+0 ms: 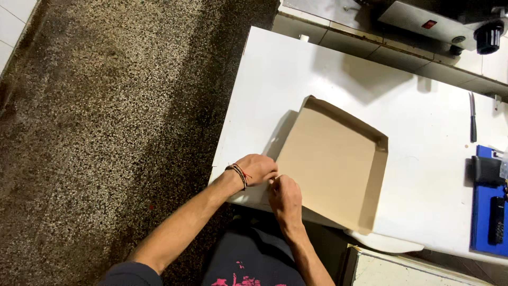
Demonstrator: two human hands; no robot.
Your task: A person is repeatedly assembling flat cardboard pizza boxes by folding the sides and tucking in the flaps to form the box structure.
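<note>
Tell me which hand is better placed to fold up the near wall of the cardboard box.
Probably the right hand: it sits on the near left corner of the cardboard box, fingers at the flat edge. The left hand rests just outside, on the white table, better suited to bracing.

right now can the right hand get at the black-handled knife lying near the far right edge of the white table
Probably yes, with a stretch: the right hand is busy at the brown cardboard box, but only bare white table lies before the black-handled knife.

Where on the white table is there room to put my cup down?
Bare patches: the white table behind the cardboard box, and between the box and the blue tray. It is crowded at the near corner, where the left hand and right hand fold the box.
</note>
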